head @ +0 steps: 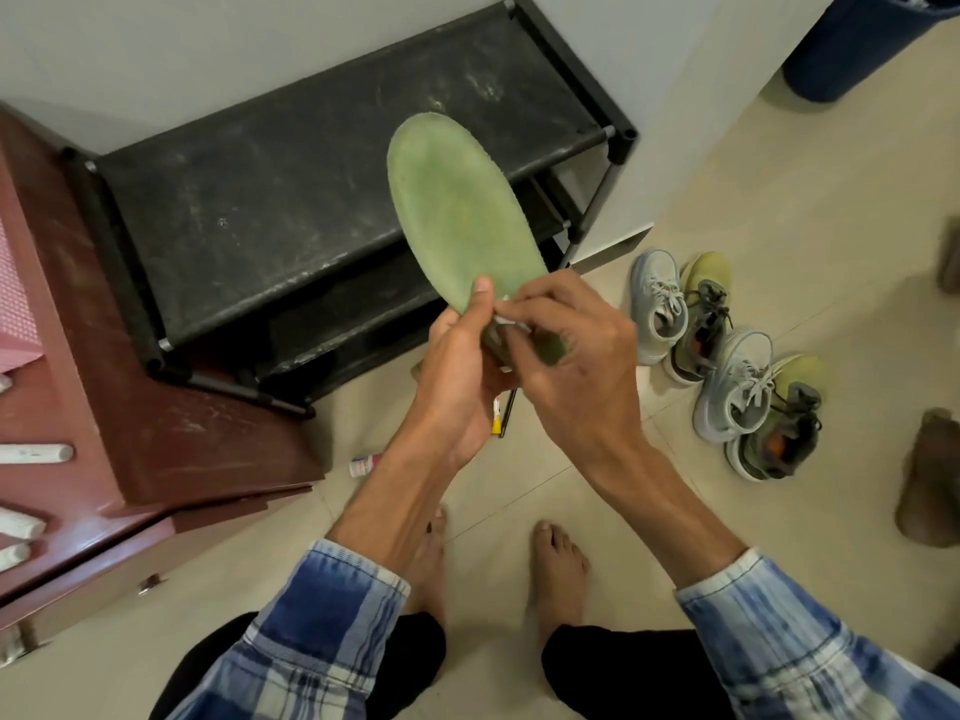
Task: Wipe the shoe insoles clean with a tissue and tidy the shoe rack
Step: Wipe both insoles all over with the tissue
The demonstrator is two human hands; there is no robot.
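Head camera: the left hand [457, 371] grips the heel end of the dull green, flat foam insole [457, 215], thumb pressed on top. That leaves the toe end standing out over the black fabric-shelved shoe rack [260, 200], its whole face open for wiping. The right hand [571, 356] pinches a small white tissue [506, 317] against the insole just beside that thumb, likely braced there so rubbing won't bend the foam. Pale grey-blue sneakers [660, 309] and olive green sneakers [701, 314] wait on the beige tiled floor [779, 200], off the rack, whose top shelf looks dusty.
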